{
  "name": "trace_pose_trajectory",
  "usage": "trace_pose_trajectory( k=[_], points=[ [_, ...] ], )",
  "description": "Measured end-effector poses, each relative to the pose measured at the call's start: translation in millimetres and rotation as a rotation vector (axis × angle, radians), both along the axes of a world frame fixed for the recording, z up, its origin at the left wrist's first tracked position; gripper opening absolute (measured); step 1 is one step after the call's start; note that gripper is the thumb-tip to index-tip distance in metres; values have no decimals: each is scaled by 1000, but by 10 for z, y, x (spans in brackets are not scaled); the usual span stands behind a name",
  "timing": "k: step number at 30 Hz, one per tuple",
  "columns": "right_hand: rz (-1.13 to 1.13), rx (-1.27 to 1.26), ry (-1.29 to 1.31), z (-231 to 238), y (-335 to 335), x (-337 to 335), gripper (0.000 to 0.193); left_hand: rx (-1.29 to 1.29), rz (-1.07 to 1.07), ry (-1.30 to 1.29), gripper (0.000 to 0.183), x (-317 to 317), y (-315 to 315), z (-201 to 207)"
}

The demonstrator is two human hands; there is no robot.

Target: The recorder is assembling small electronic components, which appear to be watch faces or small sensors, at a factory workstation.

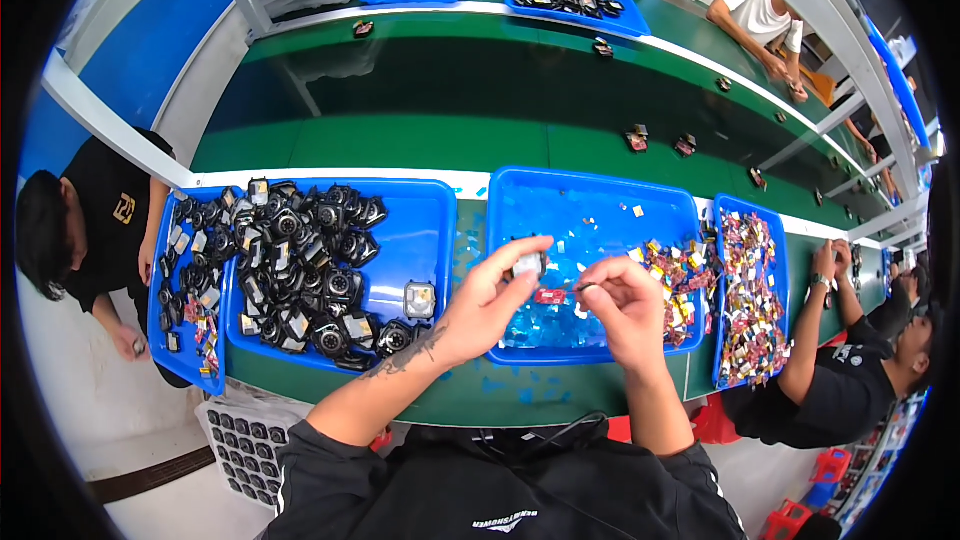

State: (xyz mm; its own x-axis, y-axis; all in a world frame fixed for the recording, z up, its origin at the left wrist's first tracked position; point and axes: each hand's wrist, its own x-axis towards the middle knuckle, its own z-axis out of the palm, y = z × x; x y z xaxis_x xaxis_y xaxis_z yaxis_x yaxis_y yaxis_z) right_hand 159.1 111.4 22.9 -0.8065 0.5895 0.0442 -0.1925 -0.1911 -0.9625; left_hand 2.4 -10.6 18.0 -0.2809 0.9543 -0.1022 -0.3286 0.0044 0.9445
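Above the middle blue tray (pixel 590 180), the left hand (pixel 490 302) grips a black watch-type housing (pixel 530 262) between thumb and fingers. The right hand (pixel 630 312) is positioned opposite, thumb and index fingertip pinched together on a small dark part; its exact kind cannot be determined. A small red component (pixel 550 296) is located between the two hands, just below the housing; whether it is attached to the pinched part cannot be determined.

Blue film scraps (pixel 540 328) cover much of the middle tray floor. A pile of red, yellow and silver components (pixel 680 275) occupies its right end. To the left, a larger blue tray (pixel 415 225) contains heaped black housings (pixel 290 260); one separate housing (pixel 420 300) lies face up near its right wall. To the right, a narrow blue tray (pixel 745 205) is filled with small multicoloured components (pixel 755 310).

All three trays rest on a green work surface (pixel 560 395). Beyond them, small assemblies (pixel 637 139) are spaced along a green conveyor belt (pixel 430 145).
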Motion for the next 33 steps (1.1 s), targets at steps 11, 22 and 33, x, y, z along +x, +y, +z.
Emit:
trace_pose_trajectory(
  k=[11,22,33],
  points=[
    [-262,844,-365,298,-236,-267,16,58,38,83,47,123,-15,-43],
    [-209,878,-357,319,-230,-297,10,65,-15,-39,44,117,-41,-141],
    [-201,924,-405,351,-228,-281,8,94,-23,-17,45,125,-43,-178]
  ],
)
